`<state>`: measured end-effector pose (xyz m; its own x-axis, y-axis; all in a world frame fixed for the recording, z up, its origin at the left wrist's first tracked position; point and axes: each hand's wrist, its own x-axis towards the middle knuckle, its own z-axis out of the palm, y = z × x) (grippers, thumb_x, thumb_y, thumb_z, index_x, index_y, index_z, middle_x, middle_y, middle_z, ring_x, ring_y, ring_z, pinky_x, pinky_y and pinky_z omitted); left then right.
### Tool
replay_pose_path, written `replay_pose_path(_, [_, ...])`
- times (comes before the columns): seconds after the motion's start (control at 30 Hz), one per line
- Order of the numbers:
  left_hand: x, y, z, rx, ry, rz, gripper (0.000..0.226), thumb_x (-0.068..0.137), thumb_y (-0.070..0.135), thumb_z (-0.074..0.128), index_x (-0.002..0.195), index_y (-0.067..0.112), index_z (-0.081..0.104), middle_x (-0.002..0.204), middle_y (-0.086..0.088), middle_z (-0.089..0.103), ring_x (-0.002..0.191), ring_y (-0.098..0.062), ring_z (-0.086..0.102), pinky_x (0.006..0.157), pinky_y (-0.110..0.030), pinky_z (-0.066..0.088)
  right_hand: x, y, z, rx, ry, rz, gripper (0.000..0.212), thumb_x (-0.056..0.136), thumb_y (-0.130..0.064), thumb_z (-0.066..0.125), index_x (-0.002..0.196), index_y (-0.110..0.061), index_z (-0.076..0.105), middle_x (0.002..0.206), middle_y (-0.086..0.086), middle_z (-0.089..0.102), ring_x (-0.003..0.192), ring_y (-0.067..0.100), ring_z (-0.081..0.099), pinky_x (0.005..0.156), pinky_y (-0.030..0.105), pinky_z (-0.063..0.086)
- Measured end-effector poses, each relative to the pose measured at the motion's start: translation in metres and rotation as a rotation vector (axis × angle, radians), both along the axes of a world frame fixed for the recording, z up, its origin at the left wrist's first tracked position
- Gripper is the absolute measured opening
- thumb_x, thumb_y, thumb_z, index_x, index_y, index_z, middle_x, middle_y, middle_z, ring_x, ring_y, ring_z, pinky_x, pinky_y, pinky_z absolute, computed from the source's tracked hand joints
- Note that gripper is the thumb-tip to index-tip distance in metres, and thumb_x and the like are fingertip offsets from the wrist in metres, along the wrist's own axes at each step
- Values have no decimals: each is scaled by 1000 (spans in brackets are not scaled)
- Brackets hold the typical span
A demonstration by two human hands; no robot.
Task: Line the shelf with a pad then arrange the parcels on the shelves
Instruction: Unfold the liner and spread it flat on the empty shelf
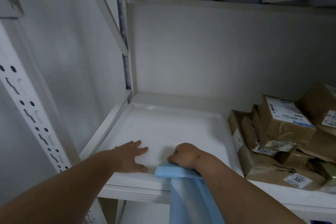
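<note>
While the left hand [131, 155] lies flat, fingers spread and holding nothing, on the white shelf [163, 129] at 7 o'clock, the right hand [183, 156] at 6 o'clock curls around the folded blue pad [174, 171], whose free end hangs over the shelf's front edge. Brown parcels [283, 138] lie stacked at 3 o'clock on the same shelf, well apart from both hands.

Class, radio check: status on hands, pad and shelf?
Left hand flat on shelf. Right hand grips folded blue pad, not spread. Parcels stacked right.
</note>
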<state>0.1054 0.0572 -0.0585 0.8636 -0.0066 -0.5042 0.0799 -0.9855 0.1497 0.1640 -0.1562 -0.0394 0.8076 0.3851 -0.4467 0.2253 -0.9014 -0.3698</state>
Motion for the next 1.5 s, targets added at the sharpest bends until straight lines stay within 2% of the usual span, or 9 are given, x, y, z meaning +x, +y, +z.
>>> replay_pose_path(0.1, [-7,-5,-5,9,-44,13,102,74,87,43,156,40,7,166,6,-9,153,-19,-5,124,-49,6,-5,-5,3,47,-23,-61,32,94,-34,53,94,-4,65,99,13,61,92,24,56,73,26,38])
replay_pose_path(0.33, [-18,-18,12,-293,-262,282,59,97,53,48,149,25,41,159,0,32,145,-20,32,116,-30,24,4,2,42,590,-121,-436,35,97,-27,55,104,5,67,110,23,67,103,36,62,88,39,48])
replay_pose_path(0.47, [-16,-27,38,-854,-277,619,63,91,70,39,131,25,59,138,4,57,124,-17,54,111,-39,37,12,7,58,821,-92,-609,22,97,-23,53,96,-4,63,102,18,66,87,30,60,76,34,46])
replay_pose_path(0.6, [-20,-42,54,-1101,-76,591,84,62,85,53,124,28,62,122,2,69,114,-20,63,103,-42,45,21,10,69,978,-50,-686,15,94,-20,53,86,-9,60,97,17,65,84,29,58,76,37,47])
replay_pose_path(0.8, [-8,-54,68,-1319,-124,625,51,76,26,82,121,6,66,111,-17,73,98,-33,70,90,-45,55,37,7,77,1288,139,-727,31,93,-36,54,100,-8,65,100,11,68,88,27,64,82,36,52])
replay_pose_path(0.97, [9,-47,82,-1295,-410,839,29,94,24,65,117,6,66,100,-17,73,88,-33,68,87,-45,54,29,-10,63,1080,363,-462,94,57,-90,59,136,-39,47,129,-4,62,112,26,61,104,56,41])
replay_pose_path(1.2, [16,-48,93,-1395,-595,973,22,98,32,60,110,15,65,89,-9,71,77,-24,67,66,-35,53,43,-28,40,961,273,-601,48,95,-15,55,140,-20,38,86,5,64,70,21,62,75,35,40])
replay_pose_path(1.33, [14,-50,85,-1425,-602,991,20,97,34,60,106,16,65,88,-6,70,76,-21,66,59,-30,53,46,-29,32,866,266,-539,36,94,-31,60,126,-16,51,93,5,63,75,20,58,71,33,44])
replay_pose_path(1.5, [18,-46,74,-1503,-489,953,35,95,39,61,120,14,61,108,-16,70,96,-32,67,80,-42,55,23,-3,18,673,389,-278,83,74,-62,74,141,-29,37,128,3,59,105,22,62,84,35,52])
